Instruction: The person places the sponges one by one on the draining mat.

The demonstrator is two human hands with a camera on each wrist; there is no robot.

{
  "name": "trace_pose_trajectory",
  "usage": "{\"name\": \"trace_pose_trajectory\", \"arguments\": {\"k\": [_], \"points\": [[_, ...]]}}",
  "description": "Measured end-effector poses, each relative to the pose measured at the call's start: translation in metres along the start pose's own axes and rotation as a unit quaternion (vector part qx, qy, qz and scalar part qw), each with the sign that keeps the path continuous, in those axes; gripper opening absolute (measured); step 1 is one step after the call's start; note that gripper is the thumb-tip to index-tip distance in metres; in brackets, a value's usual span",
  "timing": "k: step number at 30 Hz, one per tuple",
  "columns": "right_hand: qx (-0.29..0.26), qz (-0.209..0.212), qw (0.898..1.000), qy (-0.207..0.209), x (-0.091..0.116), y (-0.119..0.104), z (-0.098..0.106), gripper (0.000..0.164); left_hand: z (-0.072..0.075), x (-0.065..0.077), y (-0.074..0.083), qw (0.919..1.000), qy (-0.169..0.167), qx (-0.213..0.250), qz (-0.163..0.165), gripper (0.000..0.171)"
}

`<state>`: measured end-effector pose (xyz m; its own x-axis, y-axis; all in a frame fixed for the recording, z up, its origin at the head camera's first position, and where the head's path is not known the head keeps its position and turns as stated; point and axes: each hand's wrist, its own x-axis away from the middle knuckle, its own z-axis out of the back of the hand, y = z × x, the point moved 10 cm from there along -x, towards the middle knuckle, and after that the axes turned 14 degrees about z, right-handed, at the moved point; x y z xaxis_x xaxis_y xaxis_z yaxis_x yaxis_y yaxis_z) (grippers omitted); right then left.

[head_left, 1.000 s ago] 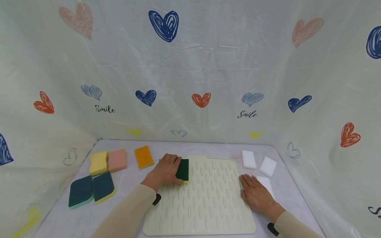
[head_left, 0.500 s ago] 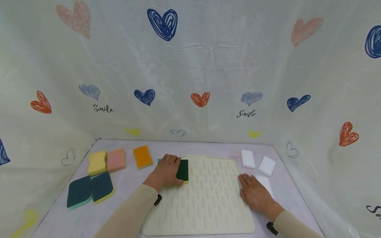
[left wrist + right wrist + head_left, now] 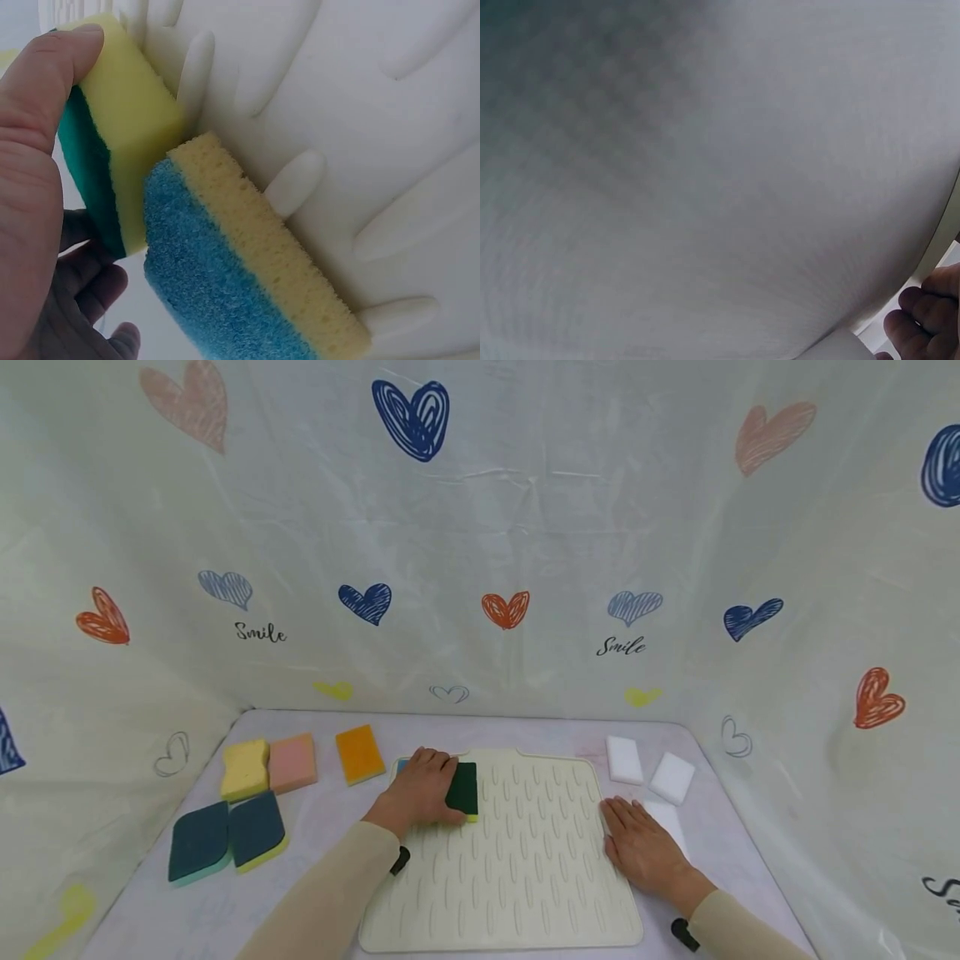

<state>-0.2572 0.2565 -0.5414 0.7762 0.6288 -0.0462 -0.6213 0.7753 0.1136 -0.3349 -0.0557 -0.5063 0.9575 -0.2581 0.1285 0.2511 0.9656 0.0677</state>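
Note:
My left hand [image 3: 422, 789] grips a dark green and yellow scouring sponge [image 3: 462, 789] at the upper left of the cream ridged mat [image 3: 540, 885]. In the left wrist view, the thumb presses the yellow side of this sponge [image 3: 131, 97], and the other fingers are behind its green side. Close beside it on the mat is a blue and yellow sponge [image 3: 225, 247], mostly hidden behind the hand in the head view. Flat on the mat's right edge rests my right hand [image 3: 645, 847], fingers extended. A white sponge [image 3: 667, 822] lies partly covered just beyond it.
At the left lie a yellow sponge [image 3: 245, 768], a pink one [image 3: 293, 762], an orange one [image 3: 360, 754] and two dark blue-topped ones [image 3: 201, 839]. Two white sponges [image 3: 625, 760] sit at the back right. A heart-printed sheet [image 3: 480, 527] walls the table in.
Almost nothing differs. My left hand keeps its hold on the green and yellow sponge, and the right hand stays on the mat's edge; the head view has shifted slightly.

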Motion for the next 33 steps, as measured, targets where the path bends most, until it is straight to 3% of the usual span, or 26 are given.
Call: {"name": "trace_pose_trajectory", "arguments": {"k": [16,27,33], "points": [[0.009,-0.001,1.000,0.008,-0.0001,-0.0010,0.0027,0.055,-0.0012,-0.0006,-0.0001,0.9998,-0.006,-0.016,0.005,0.104],[0.012,0.002,0.999,0.029,0.0006,-0.0020,0.0044,0.054,-0.0066,-0.0024,-0.0005,0.9988,0.018,-0.043,-0.014,0.105],[0.006,0.000,1.000,0.023,0.0012,-0.0017,0.0045,0.054,-0.0068,-0.0030,-0.0007,0.9986,0.030,-0.035,-0.027,0.102]]}}
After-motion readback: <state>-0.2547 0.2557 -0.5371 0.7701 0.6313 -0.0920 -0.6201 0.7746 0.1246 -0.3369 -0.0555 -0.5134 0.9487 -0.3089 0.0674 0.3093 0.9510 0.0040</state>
